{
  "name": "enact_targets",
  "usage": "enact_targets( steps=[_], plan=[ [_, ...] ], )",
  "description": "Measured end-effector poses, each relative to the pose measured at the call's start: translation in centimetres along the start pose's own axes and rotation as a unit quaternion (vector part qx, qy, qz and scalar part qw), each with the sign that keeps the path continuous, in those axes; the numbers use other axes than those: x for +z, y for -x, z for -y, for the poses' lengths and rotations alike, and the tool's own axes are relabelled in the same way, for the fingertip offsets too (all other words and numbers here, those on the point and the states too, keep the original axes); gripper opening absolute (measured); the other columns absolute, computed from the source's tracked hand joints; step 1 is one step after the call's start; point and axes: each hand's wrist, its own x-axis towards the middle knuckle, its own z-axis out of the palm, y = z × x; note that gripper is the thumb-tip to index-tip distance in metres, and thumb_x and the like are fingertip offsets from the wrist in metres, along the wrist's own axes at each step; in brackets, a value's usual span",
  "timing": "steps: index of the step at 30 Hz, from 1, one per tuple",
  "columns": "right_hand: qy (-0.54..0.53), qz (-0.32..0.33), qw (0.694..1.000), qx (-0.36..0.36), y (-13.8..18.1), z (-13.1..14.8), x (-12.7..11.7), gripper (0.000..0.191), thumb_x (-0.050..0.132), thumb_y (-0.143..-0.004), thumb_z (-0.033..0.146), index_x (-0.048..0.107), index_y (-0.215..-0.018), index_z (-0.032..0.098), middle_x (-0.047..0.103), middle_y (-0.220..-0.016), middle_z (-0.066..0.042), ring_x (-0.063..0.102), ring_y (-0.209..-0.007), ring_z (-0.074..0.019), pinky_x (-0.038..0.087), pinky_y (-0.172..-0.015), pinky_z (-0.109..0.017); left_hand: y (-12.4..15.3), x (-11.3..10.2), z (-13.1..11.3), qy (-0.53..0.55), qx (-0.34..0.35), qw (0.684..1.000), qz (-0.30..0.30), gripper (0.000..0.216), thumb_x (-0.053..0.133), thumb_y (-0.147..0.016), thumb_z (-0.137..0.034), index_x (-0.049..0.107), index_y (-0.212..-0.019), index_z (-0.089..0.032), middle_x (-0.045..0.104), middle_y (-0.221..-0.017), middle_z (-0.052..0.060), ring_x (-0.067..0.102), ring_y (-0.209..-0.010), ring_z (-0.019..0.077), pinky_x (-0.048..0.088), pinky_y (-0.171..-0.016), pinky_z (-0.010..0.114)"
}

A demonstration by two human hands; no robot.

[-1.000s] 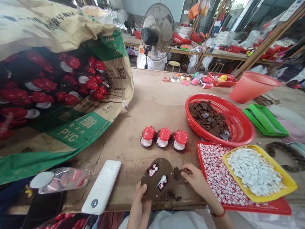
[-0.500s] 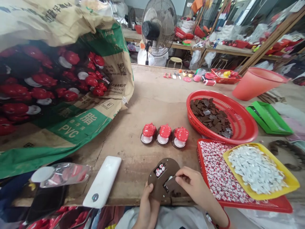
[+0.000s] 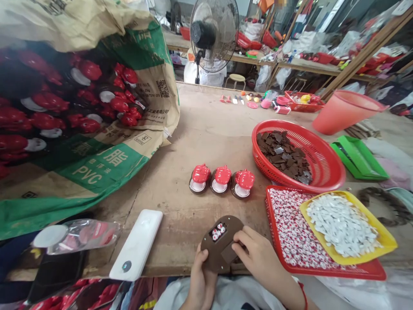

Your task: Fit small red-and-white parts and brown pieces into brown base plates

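My left hand grips a rounded brown plastic board from below at its lower edge. My right hand rests over the board, its fingers on a flat dark brown chip lying across the lower slot. Small red-and-white pieces show in the upper slot. Several red-topped pieces on brown bases stand in a row just beyond the board. A red tray of red-and-white pieces lies to the right of my right hand.
A red basket of brown chips and a yellow tray of white pieces sit at right. A torn sack of red items fills the left. A white power bank and a plastic bag lie at the near edge.
My right hand has moved onto the lower slot, and the chip now lies flat over it. The view has tilted slightly, and the board sits a little further right than a second ago.
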Motion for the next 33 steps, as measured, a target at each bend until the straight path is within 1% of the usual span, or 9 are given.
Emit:
enact_targets(
  steps=[6,11,17,19,21,23,26,29,33],
  plan=[
    [0.026,-0.011,0.995,0.092,-0.1,-0.9,-0.4,0.017,0.058,-0.065,0.023,0.048,-0.078,0.020,0.053,-0.073,-0.001,0.056,-0.066,-0.0193,0.045,-0.058,-0.031,0.0,0.2,0.0,-0.028,-0.006,0.999,0.028,0.020,0.067,-0.054,-0.020,0.066,-0.074,-0.019,0.070,-0.077,0.002,0.059,-0.088,0.0241,0.043,-0.080,0.034],
    [-0.177,0.001,0.966,0.187,-0.3,-2.1,0.7,0.046,0.059,-0.063,0.025,0.041,-0.105,0.020,0.056,-0.092,-0.005,0.056,-0.083,-0.0203,0.045,-0.071,-0.033,-0.4,0.1,0.1,-0.012,-0.010,1.000,0.019,0.022,0.067,-0.054,-0.018,0.066,-0.076,-0.019,0.070,-0.076,0.002,0.060,-0.085,0.0234,0.046,-0.077,0.032],
    [-0.376,-0.014,0.905,0.199,-0.9,-4.9,3.0,0.035,0.046,-0.071,0.046,0.047,-0.093,0.018,0.045,-0.053,0.006,0.045,-0.042,-0.0110,0.036,-0.039,-0.022,-1.3,0.2,-1.1,0.018,-0.034,0.999,-0.017,0.017,0.056,-0.065,-0.008,0.065,-0.077,-0.014,0.071,-0.071,0.005,0.064,-0.073,0.0199,0.051,-0.064,0.029],
    [-0.351,-0.037,0.909,0.221,-1.3,-5.6,2.9,0.033,0.035,-0.077,0.045,0.048,-0.091,0.018,0.042,-0.052,0.006,0.041,-0.038,-0.0103,0.033,-0.036,-0.022,-1.0,0.5,-2.0,0.032,-0.023,0.997,-0.059,0.021,0.048,-0.070,-0.005,0.065,-0.080,-0.013,0.070,-0.068,0.005,0.064,-0.065,0.0172,0.052,-0.058,0.026],
    [-0.253,-0.039,0.942,0.218,-1.6,-5.8,2.6,0.026,0.035,-0.078,0.036,0.050,-0.090,0.018,0.049,-0.058,0.002,0.049,-0.047,-0.0131,0.038,-0.045,-0.024,-0.6,0.9,-3.0,0.048,-0.006,0.994,-0.094,0.026,0.042,-0.073,-0.003,0.063,-0.085,-0.013,0.070,-0.065,0.005,0.064,-0.060,0.0154,0.052,-0.054,0.025],
    [-0.132,0.005,0.971,0.199,-1.9,-5.5,2.7,0.021,0.042,-0.075,0.027,0.052,-0.091,0.017,0.056,-0.069,-0.003,0.056,-0.065,-0.0173,0.041,-0.059,-0.026,0.0,1.2,-3.9,0.059,0.014,0.992,-0.112,0.029,0.039,-0.075,-0.002,0.062,-0.090,-0.013,0.070,-0.064,0.005,0.064,-0.058,0.0150,0.052,-0.051,0.024],
    [-0.008,0.077,0.978,0.194,-2.2,-4.8,3.9,0.026,0.047,-0.074,0.022,0.051,-0.099,0.017,0.059,-0.088,-0.008,0.057,-0.081,-0.0215,0.041,-0.068,-0.029,0.6,1.1,-4.8,0.060,0.031,0.990,-0.126,0.032,0.038,-0.076,-0.002,0.060,-0.095,-0.014,0.070,-0.064,0.005,0.065,-0.058,0.0156,0.052,-0.050,0.025],
    [0.034,0.085,0.976,0.197,-2.4,-4.8,5.3,0.029,0.046,-0.073,0.017,0.049,-0.102,0.015,0.055,-0.096,-0.012,0.057,-0.084,-0.0235,0.040,-0.068,-0.030,1.0,0.9,-4.9,0.052,0.034,0.990,-0.129,0.033,0.037,-0.076,-0.002,0.059,-0.098,-0.013,0.071,-0.064,0.005,0.065,-0.059,0.0159,0.052,-0.051,0.024],
    [0.009,0.083,0.979,0.184,-2.6,-5.4,6.0,0.016,0.044,-0.071,0.011,0.053,-0.084,0.015,0.055,-0.085,-0.009,0.057,-0.076,-0.0205,0.040,-0.065,-0.028,1.2,1.0,-4.4,0.030,0.034,0.993,-0.113,0.030,0.040,-0.075,-0.002,0.060,-0.096,-0.011,0.071,-0.066,0.006,0.064,-0.059,0.0145,0.051,-0.051,0.021]
  ],
)
